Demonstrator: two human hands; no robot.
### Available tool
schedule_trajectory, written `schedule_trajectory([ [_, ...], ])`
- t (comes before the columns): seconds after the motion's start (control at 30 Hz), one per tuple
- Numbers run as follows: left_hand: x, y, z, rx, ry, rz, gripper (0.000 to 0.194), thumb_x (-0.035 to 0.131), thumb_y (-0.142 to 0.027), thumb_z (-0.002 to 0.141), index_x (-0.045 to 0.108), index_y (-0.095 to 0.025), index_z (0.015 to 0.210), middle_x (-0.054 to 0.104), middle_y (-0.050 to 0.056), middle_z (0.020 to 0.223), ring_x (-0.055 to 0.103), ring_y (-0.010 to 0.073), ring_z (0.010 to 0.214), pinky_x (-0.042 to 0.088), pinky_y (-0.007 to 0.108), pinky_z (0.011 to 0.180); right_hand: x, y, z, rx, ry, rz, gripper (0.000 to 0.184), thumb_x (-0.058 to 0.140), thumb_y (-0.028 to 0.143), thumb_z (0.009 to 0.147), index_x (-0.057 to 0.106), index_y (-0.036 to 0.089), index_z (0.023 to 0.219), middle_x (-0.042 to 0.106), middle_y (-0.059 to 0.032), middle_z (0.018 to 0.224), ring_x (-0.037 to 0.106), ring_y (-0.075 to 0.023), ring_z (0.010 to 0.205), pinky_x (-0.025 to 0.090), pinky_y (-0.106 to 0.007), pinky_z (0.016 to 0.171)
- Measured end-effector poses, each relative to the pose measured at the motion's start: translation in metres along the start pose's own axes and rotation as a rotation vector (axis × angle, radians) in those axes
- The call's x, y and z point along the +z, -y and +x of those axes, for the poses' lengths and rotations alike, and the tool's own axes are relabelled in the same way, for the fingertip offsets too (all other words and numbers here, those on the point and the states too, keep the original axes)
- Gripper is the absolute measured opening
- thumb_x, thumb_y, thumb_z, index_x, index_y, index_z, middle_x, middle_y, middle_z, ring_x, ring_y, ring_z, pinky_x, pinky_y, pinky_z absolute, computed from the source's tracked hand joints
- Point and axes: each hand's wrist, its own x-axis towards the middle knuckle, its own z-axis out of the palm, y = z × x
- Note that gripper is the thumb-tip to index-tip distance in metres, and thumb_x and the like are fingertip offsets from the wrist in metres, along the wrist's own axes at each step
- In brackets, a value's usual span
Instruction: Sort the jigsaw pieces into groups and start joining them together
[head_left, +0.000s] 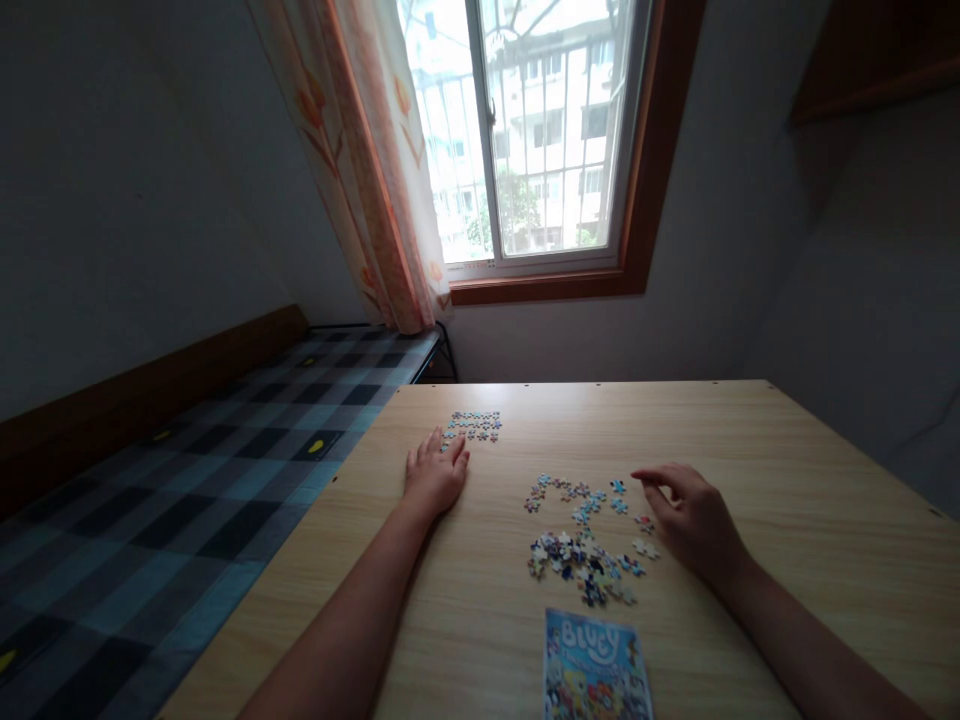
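Observation:
My left hand (pixel 437 472) rests on the table with its fingers stretched out. Its fingertips lie at the near left edge of a small block of puzzle pieces (pixel 477 424) set out in rows, partly covering that corner. Over on the right, my right hand (pixel 686 515) hovers by the scattered pieces, its index finger and thumb apart and nothing visible between them. A blue and dark puzzle piece (pixel 617 487) lies just left of those fingertips. Between the hands are a loose arc of pieces (pixel 574 491) and a denser heap of pieces (pixel 562 550).
A blue "Bluey" picture sheet or box (pixel 596 665) lies at the table's near side. The light wooden table (pixel 810 560) extends right. Left of it stands a bed with a checked cover (pixel 225 480). Beyond the table are a window (pixel 555 140) and a curtain (pixel 360 170).

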Motion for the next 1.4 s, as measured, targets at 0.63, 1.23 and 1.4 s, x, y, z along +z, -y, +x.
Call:
schedule_trajectory([
  [0.63,0.005,0.004,0.006,-0.097,0.017,0.013,0.054,0.031,-0.051,0.099,0.054,-0.028,0.143,0.035,0.014,0.157,0.035,0.0299,0.142,0.025,0.048,0.115,0.002,-0.005,-0.002,-0.039,0.004,-0.006,0.019,0.055,0.024,0.087,0.073,0.023,0.092,0.072,-0.0069,0.092,0.062,-0.0242,0.086,0.049,-0.038,0.076],
  [1.23,0.011,0.007,0.009,-0.098,0.035,0.041,0.064,0.027,-0.054,0.098,0.048,-0.018,0.147,0.033,0.016,0.159,0.03,0.0294,0.145,0.023,0.046,0.117,0.002,-0.005,-0.001,-0.041,-0.003,-0.002,0.019,0.055,0.025,0.086,0.073,0.023,0.092,0.073,-0.0067,0.091,0.063,-0.0242,0.085,0.049,-0.037,0.074],
  [1.4,0.008,0.005,0.008,-0.095,0.046,0.048,0.065,0.027,-0.054,0.099,0.048,-0.017,0.147,0.032,0.016,0.159,0.03,0.0295,0.145,0.023,0.047,0.116,0.001,-0.004,-0.001,-0.04,0.0,-0.012,0.019,0.055,0.025,0.087,0.073,0.023,0.092,0.072,-0.0063,0.089,0.062,-0.0237,0.082,0.049,-0.038,0.075],
])
